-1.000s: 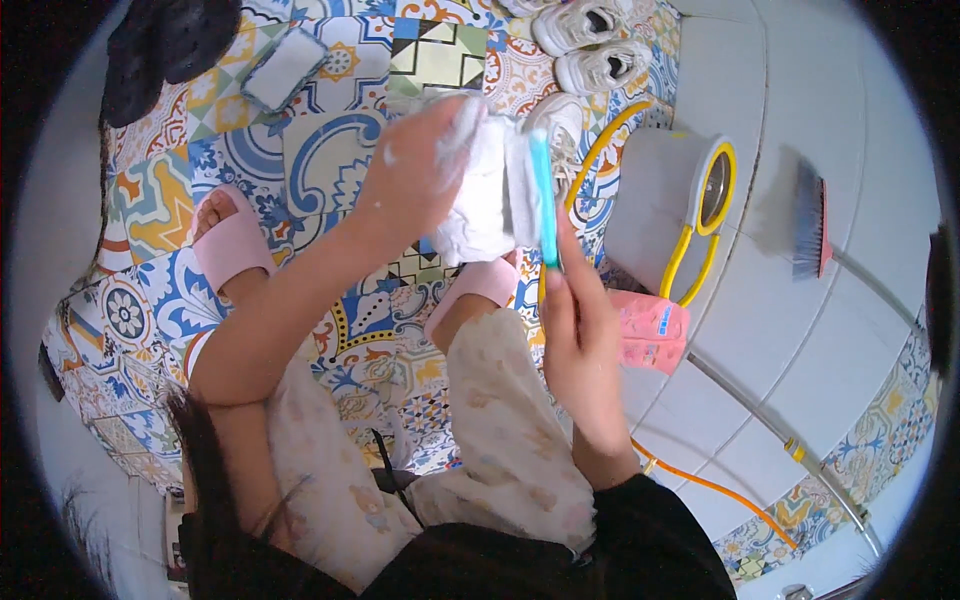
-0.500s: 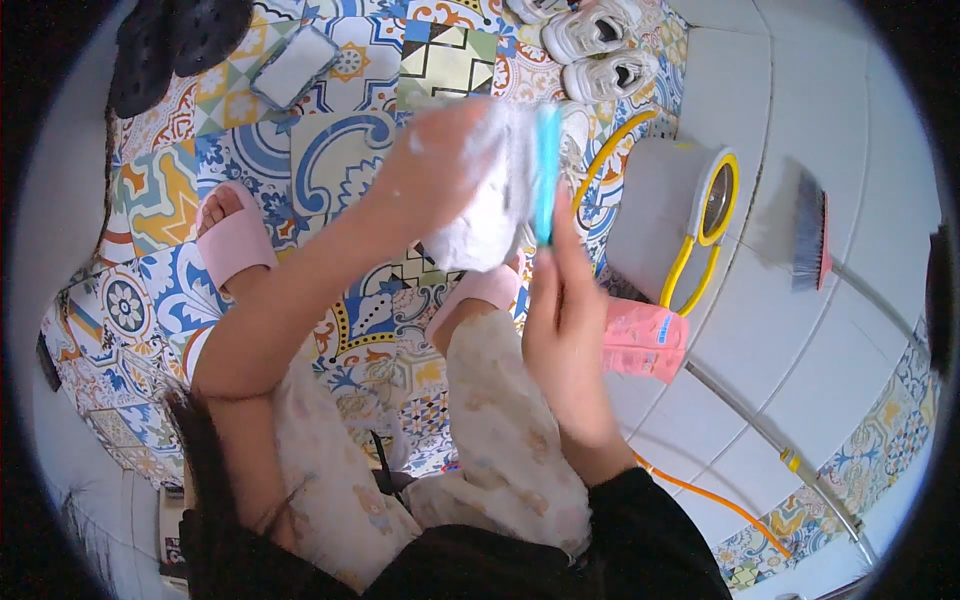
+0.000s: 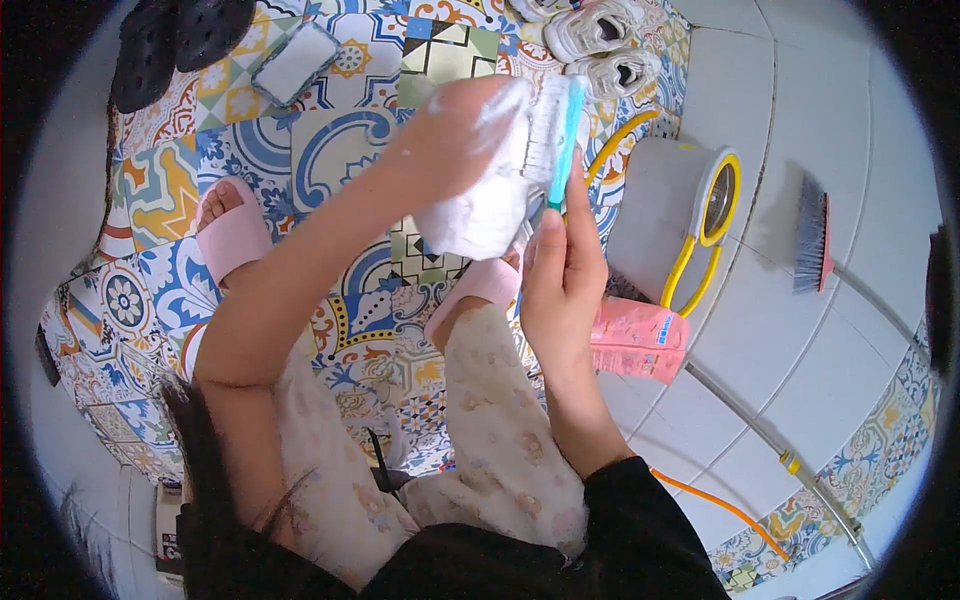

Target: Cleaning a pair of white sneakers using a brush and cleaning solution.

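My left hand (image 3: 460, 135), flecked with white foam, is wrapped round a white shoe (image 3: 478, 222) held up above the floor. The hand and suds hide much of the shoe, including its far end. My right hand (image 3: 562, 280) grips the handle of a turquoise scrubbing brush (image 3: 568, 145), thumb and forefinger along it. Its pale bristles face left, against or very close to the shoe's right side; exact contact is hard to make out.
A grey bucket (image 3: 650, 200) with yellow trim and a pink pouch (image 3: 640, 340) lie to my right. Beyond is a broom (image 3: 812, 235). Several white shoes (image 3: 617, 72) stand at the far side. Far left are a white-topped slab (image 3: 296, 63) and black clogs (image 3: 150, 55).
The brush has shifted slightly right and farther away, its top now leaning right, with the bristles showing more clearly. My right hand moved up a little with it.
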Demonstrator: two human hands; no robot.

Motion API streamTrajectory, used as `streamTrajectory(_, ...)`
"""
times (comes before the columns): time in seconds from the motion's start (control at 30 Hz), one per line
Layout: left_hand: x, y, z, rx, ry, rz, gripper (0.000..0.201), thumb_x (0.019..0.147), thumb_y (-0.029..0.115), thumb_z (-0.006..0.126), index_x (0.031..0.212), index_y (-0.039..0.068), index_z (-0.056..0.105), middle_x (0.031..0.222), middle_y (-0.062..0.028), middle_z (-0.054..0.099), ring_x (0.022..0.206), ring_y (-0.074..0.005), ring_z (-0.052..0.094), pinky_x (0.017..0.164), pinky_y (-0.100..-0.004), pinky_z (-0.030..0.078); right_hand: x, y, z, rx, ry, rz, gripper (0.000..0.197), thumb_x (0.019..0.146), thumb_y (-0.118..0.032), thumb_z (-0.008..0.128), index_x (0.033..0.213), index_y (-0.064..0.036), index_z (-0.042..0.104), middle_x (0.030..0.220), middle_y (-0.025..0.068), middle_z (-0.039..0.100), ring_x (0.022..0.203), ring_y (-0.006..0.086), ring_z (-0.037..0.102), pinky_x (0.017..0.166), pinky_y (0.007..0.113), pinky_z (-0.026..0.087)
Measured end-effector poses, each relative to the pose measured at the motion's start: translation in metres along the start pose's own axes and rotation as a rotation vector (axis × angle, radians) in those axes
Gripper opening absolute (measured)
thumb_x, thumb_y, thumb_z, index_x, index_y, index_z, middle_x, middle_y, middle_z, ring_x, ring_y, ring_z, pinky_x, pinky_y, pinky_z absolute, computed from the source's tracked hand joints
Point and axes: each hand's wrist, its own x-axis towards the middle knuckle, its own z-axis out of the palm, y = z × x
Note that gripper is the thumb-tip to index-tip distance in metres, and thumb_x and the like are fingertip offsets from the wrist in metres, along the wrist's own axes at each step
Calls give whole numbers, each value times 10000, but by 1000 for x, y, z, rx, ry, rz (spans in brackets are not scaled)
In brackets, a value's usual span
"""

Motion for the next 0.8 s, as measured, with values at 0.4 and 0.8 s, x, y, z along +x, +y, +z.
streamTrajectory(0.4,22,9,-56,-415,-468,-421,385,982,267,427,1274,40,532,1112,-83,595,975,-160,553,886,-281,427,-28,20,-33,-290,142,-341,450,940,3,455,1390,4,425,1094,117,660,828,134,617,810,284,473)
streamTrajectory(0.8,13,1,-17,-661,-351,-443,585,950,539,376,1072,25,627,946,-46,623,831,-127,548,786,-265,435,-24,32,-4,-665,-26,-441,544,861,-52,627,1376,-162,491,681,120,537,555,260,536,570,365,480)
